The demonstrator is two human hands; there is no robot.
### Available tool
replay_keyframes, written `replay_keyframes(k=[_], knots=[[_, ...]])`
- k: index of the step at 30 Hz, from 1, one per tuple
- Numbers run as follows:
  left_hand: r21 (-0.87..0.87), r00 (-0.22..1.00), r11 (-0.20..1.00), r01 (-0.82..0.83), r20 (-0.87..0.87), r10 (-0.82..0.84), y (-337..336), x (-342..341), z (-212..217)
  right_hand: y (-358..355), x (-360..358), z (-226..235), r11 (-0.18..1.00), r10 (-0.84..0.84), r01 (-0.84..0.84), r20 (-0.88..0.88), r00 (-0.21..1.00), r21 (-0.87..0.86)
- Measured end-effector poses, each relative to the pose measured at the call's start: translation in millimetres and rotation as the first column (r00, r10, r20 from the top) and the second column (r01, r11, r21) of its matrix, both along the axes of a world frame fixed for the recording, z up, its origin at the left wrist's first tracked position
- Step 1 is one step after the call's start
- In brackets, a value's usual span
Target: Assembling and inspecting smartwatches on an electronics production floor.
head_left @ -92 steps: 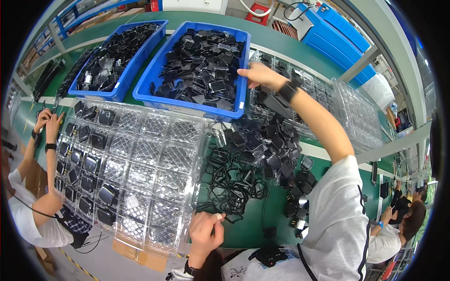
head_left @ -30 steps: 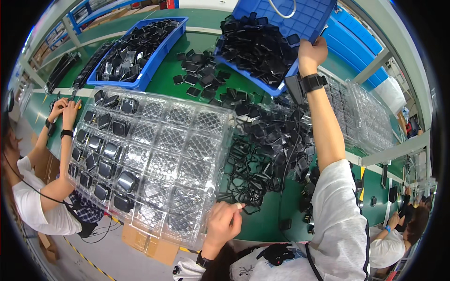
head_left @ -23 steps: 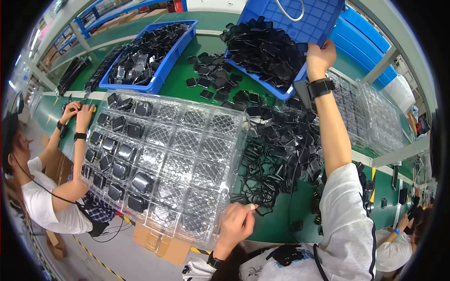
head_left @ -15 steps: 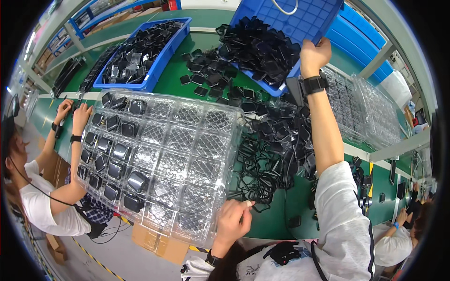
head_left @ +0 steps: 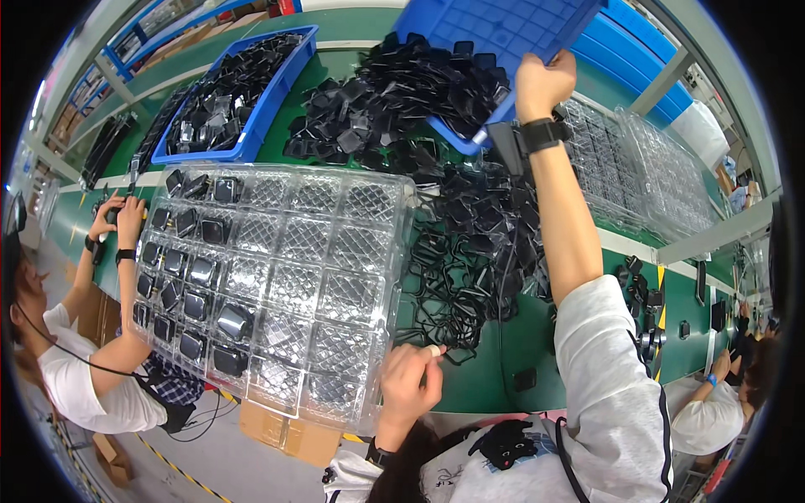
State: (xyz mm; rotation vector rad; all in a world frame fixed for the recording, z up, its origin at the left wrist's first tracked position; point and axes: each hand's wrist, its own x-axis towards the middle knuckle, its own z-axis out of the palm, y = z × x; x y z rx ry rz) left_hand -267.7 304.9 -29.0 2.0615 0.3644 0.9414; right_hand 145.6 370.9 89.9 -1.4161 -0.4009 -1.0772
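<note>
Blue bin [head_left: 503,33] now tipped higher, black parts [head_left: 394,101] spilled further

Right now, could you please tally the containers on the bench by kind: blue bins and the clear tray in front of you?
Blue bins holding black parts: 2, one tipped up in the right hand, one flat on the bench.
Clear compartment tray by the left hand: 1.
Total: 3. The clear stacks at the right are left uncounted.
</note>
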Motion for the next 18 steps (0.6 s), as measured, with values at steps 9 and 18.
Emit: replay_keyframes(k=[9,18], knots=[[-0.005,1.000,1.000,0.003,0.010,-0.003,-0.3,-1.0,1.7,-2.9,-9.8,7.9,0.977,-0.151,0.133,-0.097,0.984,-0.165],[-0.002,1.000,1.000,0.013,0.022,-0.013,0.5,-0.3,1.0,-6.9,8.9,6.9,0.999,-0.016,0.012,-0.091,0.996,-0.053]])
